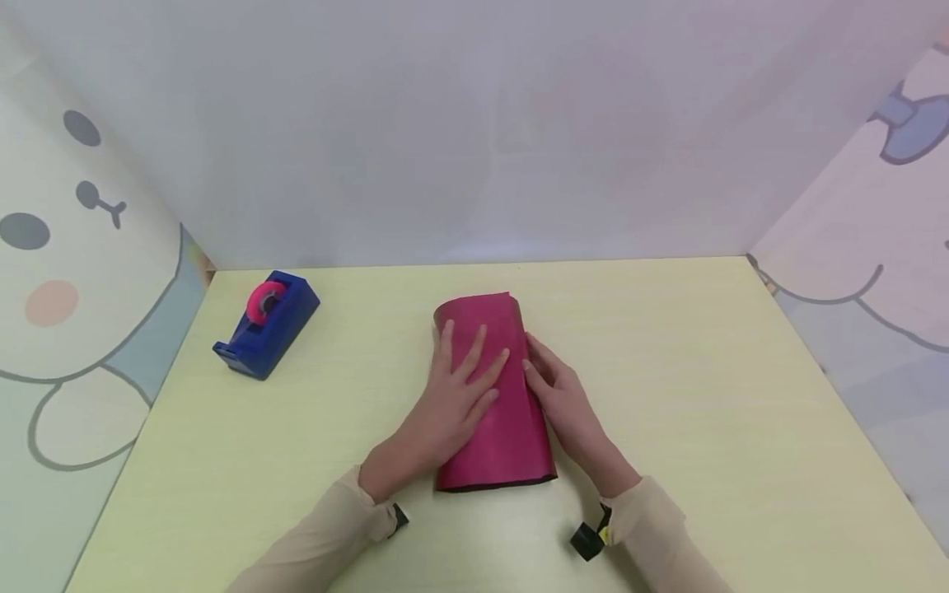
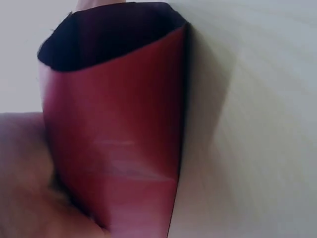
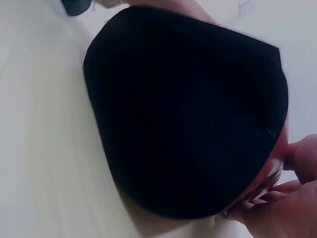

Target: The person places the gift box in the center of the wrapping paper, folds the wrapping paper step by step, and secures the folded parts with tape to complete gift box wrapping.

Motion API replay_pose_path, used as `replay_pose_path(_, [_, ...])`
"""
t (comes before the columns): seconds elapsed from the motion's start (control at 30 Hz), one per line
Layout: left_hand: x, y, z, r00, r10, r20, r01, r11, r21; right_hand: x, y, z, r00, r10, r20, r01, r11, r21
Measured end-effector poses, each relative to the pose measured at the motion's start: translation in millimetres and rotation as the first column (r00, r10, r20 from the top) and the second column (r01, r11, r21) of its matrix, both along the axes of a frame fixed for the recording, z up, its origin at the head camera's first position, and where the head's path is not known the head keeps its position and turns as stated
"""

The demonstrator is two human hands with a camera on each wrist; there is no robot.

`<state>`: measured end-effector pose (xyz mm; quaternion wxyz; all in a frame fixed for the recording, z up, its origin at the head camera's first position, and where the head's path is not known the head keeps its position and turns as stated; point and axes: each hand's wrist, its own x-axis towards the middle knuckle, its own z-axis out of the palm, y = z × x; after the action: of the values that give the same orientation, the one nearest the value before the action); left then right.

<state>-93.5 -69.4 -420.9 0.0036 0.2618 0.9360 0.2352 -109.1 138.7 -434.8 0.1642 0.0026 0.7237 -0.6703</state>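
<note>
A wide tube of rolled magenta paper (image 1: 493,445), dark on the inside, lies on the table with one end toward me. My left hand (image 1: 445,403) rests on top of it, fingers spread and straight. Along the tube's right side, my right hand (image 1: 567,403) holds the paper with thumb and bent fingers. In the left wrist view the far opening of the paper tube (image 2: 114,119) shows, with the left hand at its side. The right wrist view looks into the tube's dark near opening (image 3: 183,114), and the right hand's thumb and fingers (image 3: 302,158) press its side.
A blue tape dispenser (image 1: 278,329) with a pink tape roll (image 1: 261,303) stands at the back left of the pale yellow table (image 1: 704,371). A plain white wall (image 1: 474,132) rises behind the table, and cartoon-printed panels stand at both sides.
</note>
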Motion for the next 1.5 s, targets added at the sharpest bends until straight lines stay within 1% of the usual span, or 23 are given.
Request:
replay_pose_path(0.07, [0.0, -0.4, -2.4, 1.0, -0.022, 0.006, 0.022, 0.999, 0.024, 0.5, 0, 0.5, 1.0, -0.004, -0.009, 0.004, 1.0, 0.008])
replay_pose_path(0.17, [0.2, 0.6, -3.9, 0.999, -0.035, -0.024, 0.036, 0.999, 0.038, 1.3, -1, 2.6, 1.0, -0.018, 0.005, 0.018, 1.0, -0.007])
replay_pose_path(0.27, [0.8, 3.3, -3.6, 0.998, -0.027, -0.059, 0.028, 0.999, 0.014, 2.1, 1, 4.7, 0.998, -0.033, 0.053, 0.037, 0.997, -0.068])
replay_pose_path(0.33, [1.2, 5.2, -2.0, 0.997, -0.026, -0.067, 0.026, 1.0, -0.002, 2.7, 2, 5.4, 0.996, -0.029, 0.08, 0.039, 0.992, -0.121])
replay_pose_path(0.4, [2.0, 6.6, -0.3, 0.997, -0.023, -0.07, 0.022, 1.0, -0.013, 3.4, 3, 5.4, 0.997, -0.01, 0.082, 0.022, 0.989, -0.148])
replay_pose_path(0.5, [2.5, 7.5, 1.7, 0.997, -0.023, -0.07, 0.022, 1.0, -0.007, 4.7, 3, 5.9, 0.998, 0.014, 0.062, -0.006, 0.991, -0.131])
replay_pose_path(0.6, [0.9, 6.9, 2.3, 0.998, -0.034, -0.047, 0.035, 0.999, 0.01, 6.8, 0, 7.0, 0.999, 0.007, 0.046, -0.003, 0.997, -0.083])
replay_pose_path(0.7, [-2.4, 3.2, 2.1, 0.998, -0.051, 0.023, 0.048, 0.995, 0.085, 9.8, -4, 7.9, 0.999, -0.021, 0.047, 0.023, 0.999, -0.042])
replay_pose_path(0.73, [-3.3, 0.9, 2.7, 0.997, -0.048, 0.053, 0.041, 0.991, 0.128, 10.7, -5, 8.0, 0.999, -0.03, 0.046, 0.031, 0.999, -0.034])
replay_pose_path(0.8, [-4.9, -5.4, 4.5, 0.997, -0.024, 0.078, 0.006, 0.974, 0.227, 11.8, -7, 7.3, 0.998, -0.04, 0.043, 0.041, 0.999, -0.023])
replay_pose_path(0.87, [-5.8, -15.8, 7.8, 0.998, 0.032, 0.054, -0.047, 0.949, 0.311, 12.3, -9, 6.6, 0.998, -0.043, 0.042, 0.043, 0.999, -0.02])
replay_pose_path(0.9, [-6.5, -22.4, 9.3, 0.997, 0.076, 0.029, -0.081, 0.932, 0.352, 12.3, -9, 6.0, 0.998, -0.043, 0.041, 0.044, 0.999, -0.022])
replay_pose_path(0.93, [-7.9, -30.3, 10.9, 0.992, 0.127, -0.016, -0.111, 0.917, 0.383, 12.1, -10, 5.3, 0.998, -0.044, 0.042, 0.045, 0.999, -0.027])
replay_pose_path(0.97, [-9.6, -39.2, 12.5, 0.981, 0.185, -0.063, -0.145, 0.903, 0.404, 12.0, -10, 4.7, 0.998, -0.043, 0.042, 0.044, 0.999, -0.028])
replay_pose_path(1.0, [-11.2, -49.2, 14.0, 0.964, 0.249, -0.099, -0.187, 0.889, 0.418, 12.0, -11, 4.4, 0.998, -0.041, 0.042, 0.042, 0.999, -0.031])
replay_pose_path(1.07, [-13.8, -70.6, 16.2, 0.918, 0.371, -0.143, -0.278, 0.855, 0.437, 12.4, -12, 4.3, 0.998, -0.04, 0.045, 0.042, 0.998, -0.037])
replay_pose_path(1.17, [-14.2, -103.8, 16.9, 0.839, 0.527, -0.132, -0.43, 0.793, 0.431, 12.6, -13, 4.5, 0.998, -0.038, 0.045, 0.04, 0.998, -0.045])
replay_pose_path(1.23, [-12.5, -124.5, 15.3, 0.791, 0.602, -0.11, -0.514, 0.751, 0.414, 12.4, -14, 4.7, 0.998, -0.036, 0.049, 0.039, 0.998, -0.049])
replay_pose_path(1.27, [-11.5, -134.0, 14.4, 0.77, 0.63, -0.102, -0.545, 0.732, 0.409, 12.1, -14, 4.7, 0.998, -0.036, 0.049, 0.039, 0.998, -0.047])
replay_pose_path(1.33, [-11.0, -151.6, 13.6, 0.736, 0.669, -0.101, -0.579, 0.701, 0.416, 11.3, -15, 5.3, 0.998, -0.037, 0.047, 0.039, 0.998, -0.043])
replay_pose_path(1.43, [-13.2, -174.2, 12.8, 0.706, 0.695, -0.139, -0.581, 0.68, 0.448, 10.3, -16, 6.5, 0.998, -0.04, 0.043, 0.042, 0.998, -0.036])
replay_pose_path(1.47, [-14.3, -180.8, 12.4, 0.698, 0.699, -0.156, -0.577, 0.678, 0.455, 9.9, -16, 6.6, 0.998, -0.042, 0.042, 0.043, 0.998, -0.034])
replay_pose_path(1.5, [-15.5, -187.1, 11.6, 0.685, 0.709, -0.171, -0.582, 0.673, 0.458, 9.7, -16, 7.0, 0.998, -0.044, 0.043, 0.045, 0.998, -0.034])
